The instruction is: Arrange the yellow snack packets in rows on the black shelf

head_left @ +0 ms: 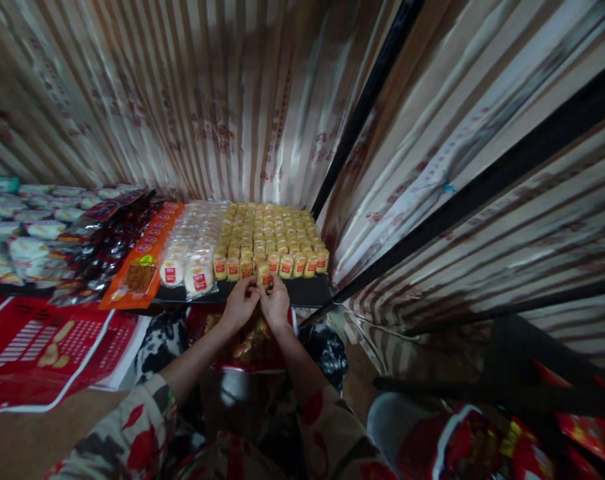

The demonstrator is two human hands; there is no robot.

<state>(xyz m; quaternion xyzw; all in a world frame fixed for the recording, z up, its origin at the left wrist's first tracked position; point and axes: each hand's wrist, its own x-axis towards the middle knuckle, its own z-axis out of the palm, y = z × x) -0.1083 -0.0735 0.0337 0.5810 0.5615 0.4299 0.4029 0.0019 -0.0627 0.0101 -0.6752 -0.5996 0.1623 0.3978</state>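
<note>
Both hands meet at the front edge of the shelf, around a small yellow wrapped snack cake [264,272] with a red label, held upright. My right hand [276,303] grips it between thumb and fingers. The fingers of my left hand [241,303] are closed at its lower left side, partly hidden. Just behind stand tight rows of the same yellow wrapped cakes [272,230]. Below my hands, on the lap, lies an open red bag [247,368] with more of these yellow packets in it.
Left along the black shelf [302,290] lie white round wrapped cakes [199,279], an orange packet [132,280], dark shiny packets [112,243] and white packets [37,230]. A red printed bag [37,353] hangs below. Black poles [447,213] slant across the right; striped sheeting [207,100] forms the walls.
</note>
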